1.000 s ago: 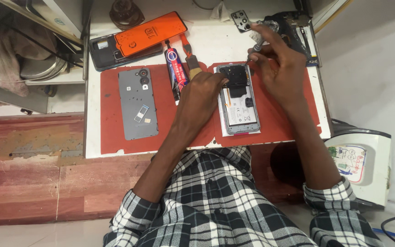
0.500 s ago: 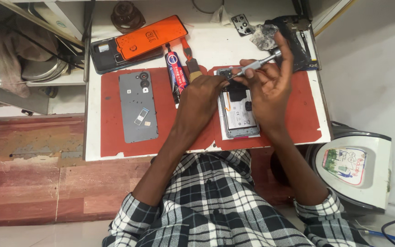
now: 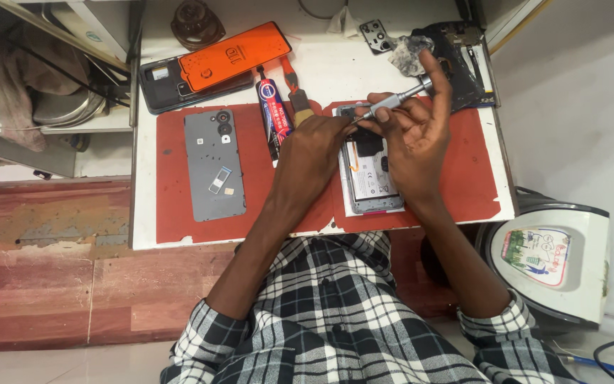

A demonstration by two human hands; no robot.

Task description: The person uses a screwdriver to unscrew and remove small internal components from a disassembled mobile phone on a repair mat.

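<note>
An opened phone (image 3: 371,181) lies face down on the red mat (image 3: 463,185), its insides and battery showing. My left hand (image 3: 314,156) rests on the phone's left edge and holds it down near the top. My right hand (image 3: 413,139) grips a silver screwdriver (image 3: 396,101) with its tip lowered onto the top of the phone. A grey back cover (image 3: 213,165) with a small card tray on it lies to the left on the mat.
A phone frame with an orange screen protector (image 3: 232,55) lies at the back left. A glue tube (image 3: 273,114) and a red-handled tool (image 3: 298,103) lie between cover and phone. Dark phone parts (image 3: 456,53) sit at the back right. A white appliance (image 3: 548,263) stands beside the table.
My right hand came down from the back right parts with the screwdriver and set its tip on the phone's top. My left hand stayed on the phone.
</note>
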